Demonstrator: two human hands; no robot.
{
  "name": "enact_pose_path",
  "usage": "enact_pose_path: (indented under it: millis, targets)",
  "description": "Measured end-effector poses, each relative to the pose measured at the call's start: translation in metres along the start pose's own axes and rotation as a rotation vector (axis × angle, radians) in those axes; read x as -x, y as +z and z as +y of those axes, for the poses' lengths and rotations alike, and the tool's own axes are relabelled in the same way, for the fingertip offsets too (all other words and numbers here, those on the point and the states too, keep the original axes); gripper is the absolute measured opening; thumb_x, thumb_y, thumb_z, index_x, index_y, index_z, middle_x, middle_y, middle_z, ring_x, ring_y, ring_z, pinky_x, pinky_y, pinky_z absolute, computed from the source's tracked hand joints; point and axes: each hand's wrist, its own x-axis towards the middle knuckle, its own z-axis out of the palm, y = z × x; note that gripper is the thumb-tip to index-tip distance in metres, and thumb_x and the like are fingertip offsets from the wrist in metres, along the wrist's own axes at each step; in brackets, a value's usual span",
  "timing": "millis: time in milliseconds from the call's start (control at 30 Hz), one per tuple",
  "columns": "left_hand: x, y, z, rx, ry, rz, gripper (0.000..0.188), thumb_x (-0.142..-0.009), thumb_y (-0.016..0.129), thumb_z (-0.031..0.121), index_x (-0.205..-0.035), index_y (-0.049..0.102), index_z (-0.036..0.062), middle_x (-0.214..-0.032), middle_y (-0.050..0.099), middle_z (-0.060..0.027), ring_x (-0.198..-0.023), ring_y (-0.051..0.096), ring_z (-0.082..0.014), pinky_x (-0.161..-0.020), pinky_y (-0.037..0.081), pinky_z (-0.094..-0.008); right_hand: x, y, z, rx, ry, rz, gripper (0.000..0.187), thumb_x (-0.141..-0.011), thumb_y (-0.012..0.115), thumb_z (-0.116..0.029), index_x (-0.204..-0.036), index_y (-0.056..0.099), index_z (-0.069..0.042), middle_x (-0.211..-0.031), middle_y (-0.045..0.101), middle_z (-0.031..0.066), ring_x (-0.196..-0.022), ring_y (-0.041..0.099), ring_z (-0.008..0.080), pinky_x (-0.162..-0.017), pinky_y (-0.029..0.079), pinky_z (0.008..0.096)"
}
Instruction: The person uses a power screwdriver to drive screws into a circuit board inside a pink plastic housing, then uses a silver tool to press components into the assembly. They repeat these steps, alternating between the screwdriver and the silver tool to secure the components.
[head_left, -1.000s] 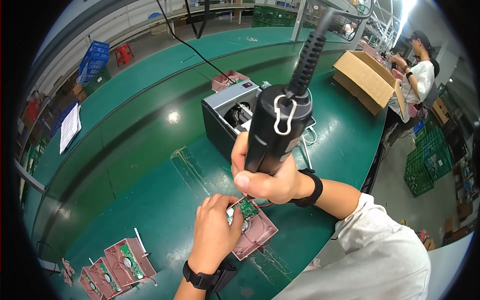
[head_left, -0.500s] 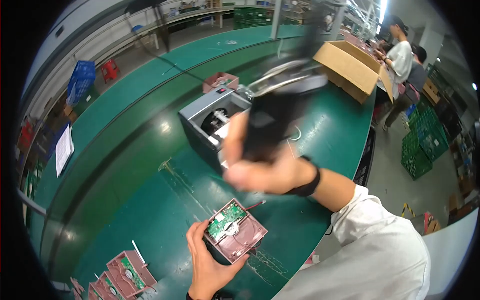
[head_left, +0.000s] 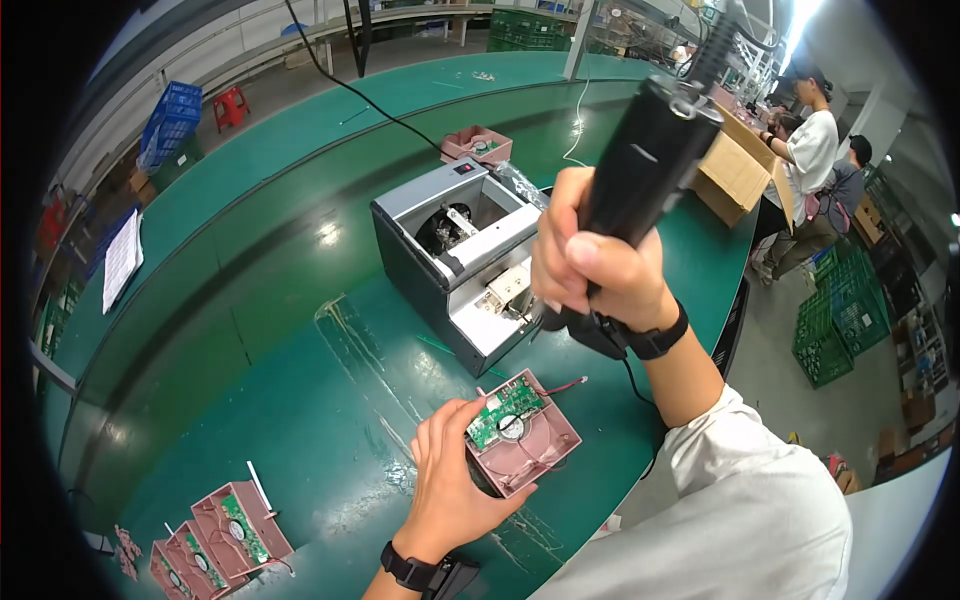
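Now | R hand [head_left: 608, 262] clamped rnd blk tool [head_left: 650, 165], lifted away | L hand [head_left: 452, 482] gripping pink box [head_left: 550, 425]

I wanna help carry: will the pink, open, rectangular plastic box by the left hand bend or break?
The box probably stays stiff, since its walls look straight. Its flat green circuit board may be fragile, lying uncovered inside. The thin red wires sticking past the rim would likely flop.
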Motion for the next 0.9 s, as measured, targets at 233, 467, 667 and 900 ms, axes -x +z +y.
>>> enact_pose_path:
  millis: [233, 467, 667, 900]
  targets:
    - [0.002, 0.002, -0.007, -0.001, 0.018, 0.004, 0.115, -0.057, 0.103, 0.023, -0.153, 0.042, 0.0089, -0.147, 0.047, -0.0176, -0.131, 0.046, -0.0396, -0.112, 0.035, -0.0506, 0.03, 0.051, 0.014, -0.254, 0.06, -0.098, 0.034, -0.088, 0.082, -0.015, -0.092, 0.05, -0.004, -0.065, 0.057, 0.005, -0.054, 0.056, 0.015, -0.054, 0.05, 0.032]
    - [0.001, 0.004, -0.007, -0.038, -0.036, -0.039, 0.117, -0.058, 0.103, 0.027, -0.154, 0.039, 0.007, -0.148, 0.046, -0.0182, -0.131, 0.045, -0.0401, -0.112, 0.035, -0.0512, 0.037, 0.056, 0.031, -0.274, 0.123, -0.232, 0.028, -0.084, 0.079, -0.006, -0.092, 0.052, -0.002, -0.07, 0.061, 0.0058, -0.059, 0.057, 0.0159, -0.058, 0.051, 0.0314]
    - [0.002, 0.004, -0.006, -0.048, -0.053, -0.065, 0.118, -0.06, 0.102, 0.029, -0.155, 0.037, 0.0059, -0.148, 0.047, -0.0188, -0.131, 0.045, -0.0402, -0.112, 0.035, -0.0515, 0.033, 0.053, 0.032, -0.079, 0.025, -0.324, 0.027, -0.082, 0.081, -0.008, -0.089, 0.056, -0.003, -0.071, 0.064, 0.0053, -0.061, 0.062, 0.0181, -0.06, 0.053, 0.0316]
    - [0.008, 0.011, -0.016, -0.014, -0.006, -0.022, 0.118, -0.06, 0.102, 0.029, -0.155, 0.037, 0.0063, -0.147, 0.047, -0.0182, -0.131, 0.046, -0.0399, -0.112, 0.035, -0.0512, 0.032, 0.054, 0.027, -0.039, 0.022, -0.447, 0.028, -0.081, 0.086, -0.01, -0.087, 0.059, -0.003, -0.07, 0.066, 0.0045, -0.06, 0.064, 0.0202, -0.059, 0.053, 0.0323]
